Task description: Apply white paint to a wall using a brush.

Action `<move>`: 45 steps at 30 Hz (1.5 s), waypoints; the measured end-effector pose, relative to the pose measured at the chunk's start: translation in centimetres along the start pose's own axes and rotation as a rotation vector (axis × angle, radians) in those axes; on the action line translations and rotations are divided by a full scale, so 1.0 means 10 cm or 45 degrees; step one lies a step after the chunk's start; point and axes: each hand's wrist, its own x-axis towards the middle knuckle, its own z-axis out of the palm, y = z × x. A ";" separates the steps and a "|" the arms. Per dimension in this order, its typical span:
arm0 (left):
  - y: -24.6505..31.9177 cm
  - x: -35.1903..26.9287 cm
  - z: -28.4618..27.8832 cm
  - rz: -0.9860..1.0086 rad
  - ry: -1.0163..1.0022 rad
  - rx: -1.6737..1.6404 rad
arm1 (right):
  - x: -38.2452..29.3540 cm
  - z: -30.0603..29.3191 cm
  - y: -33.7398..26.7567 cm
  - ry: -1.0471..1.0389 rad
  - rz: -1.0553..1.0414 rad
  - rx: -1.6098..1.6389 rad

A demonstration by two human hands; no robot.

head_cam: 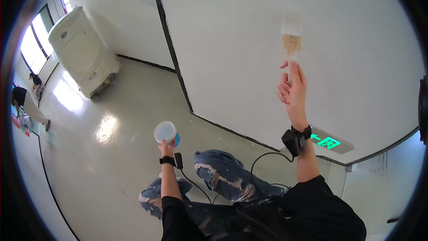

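Observation:
My right hand (293,83) is raised before a white wall (234,57), its fingers closed on the handle of a flat paintbrush (292,43). The brush points away from me, its wide head up; the bristles are pale and blurred against the wall, so I cannot tell whether they touch it. Lower down on the left, my left hand (167,148) grips a round translucent white plastic tub (165,132). Something blue (177,139) shows at the side of the tub. What the tub holds is hard to make out.
A lit green exit sign (326,140) is on the low part of the wall by my right wrist. Black skirting (234,131) edges the glossy floor. A large plastic-wrapped white object (82,53) stands at left. Two people (28,103) (36,82) are farther off. Cables hang from my wrists.

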 end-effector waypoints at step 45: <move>0.26 -0.74 1.11 0.267 -0.511 1.249 | -0.29 -0.69 0.27 0.128 -0.042 -0.048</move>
